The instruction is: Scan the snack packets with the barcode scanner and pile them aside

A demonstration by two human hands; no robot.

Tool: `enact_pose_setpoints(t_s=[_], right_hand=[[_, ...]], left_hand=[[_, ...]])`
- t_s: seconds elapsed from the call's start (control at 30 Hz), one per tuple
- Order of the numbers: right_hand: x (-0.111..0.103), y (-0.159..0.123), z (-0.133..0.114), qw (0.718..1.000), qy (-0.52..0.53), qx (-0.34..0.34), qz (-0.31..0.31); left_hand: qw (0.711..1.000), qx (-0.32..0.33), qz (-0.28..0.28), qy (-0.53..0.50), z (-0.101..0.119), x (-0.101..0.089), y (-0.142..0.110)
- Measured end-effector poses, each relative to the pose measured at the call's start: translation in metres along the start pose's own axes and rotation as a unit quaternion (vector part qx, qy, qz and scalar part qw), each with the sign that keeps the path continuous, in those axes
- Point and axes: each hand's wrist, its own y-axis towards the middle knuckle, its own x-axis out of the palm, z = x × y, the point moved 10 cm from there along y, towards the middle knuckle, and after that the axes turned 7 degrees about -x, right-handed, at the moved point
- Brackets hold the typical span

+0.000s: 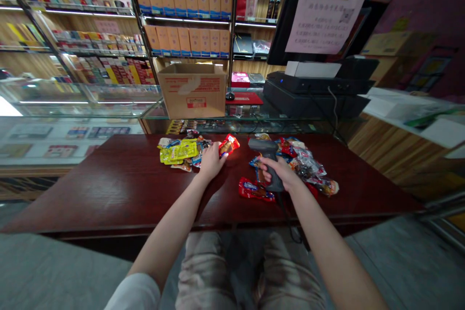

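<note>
My right hand (278, 170) is wrapped round the handle of a dark grey barcode scanner (263, 146), whose head points left. Light from it falls on a red snack packet (229, 144), which my left hand (212, 159) grips at its left end. Left of that hand lies a pile of snack packets with yellow packets (178, 151) on top. Beneath and right of the scanner spreads a second pile, with clear and silver packets (308, 161) in it. A red packet (254, 190) lies at this pile's near left edge.
A cardboard box (194, 91) stands on the glass counter behind the dark red table (145, 189). Back right are a monitor with a paper notice (325, 22) and a black cash drawer (312, 101). The scanner's cable (285, 208) hangs toward the front edge. Stocked shelves (185, 17) line the wall.
</note>
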Motion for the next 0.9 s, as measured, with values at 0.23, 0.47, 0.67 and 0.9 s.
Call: enact_pose_setpoints(t_s=[0.23,0.47,0.67,0.9], right_hand=[[-0.028,-0.010,-0.012,0.998,0.024,-0.037,0.036],[-0.057,-0.022,-0.030,0.996,0.008,-0.061,0.067],[-0.078,-0.030,-0.037,0.992,0.003,-0.083,0.093],[-0.099,-0.034,-0.042,0.991,0.015,-0.092,0.101]], left_hand=[[0.978,-0.132,0.162,0.030,-0.033,-0.065,-0.001],[0.934,-0.265,0.229,0.068,-0.096,-0.104,-0.006],[0.963,-0.121,0.222,0.086,-0.041,-0.085,0.000],[0.988,0.068,-0.136,0.012,0.061,0.050,0.014]])
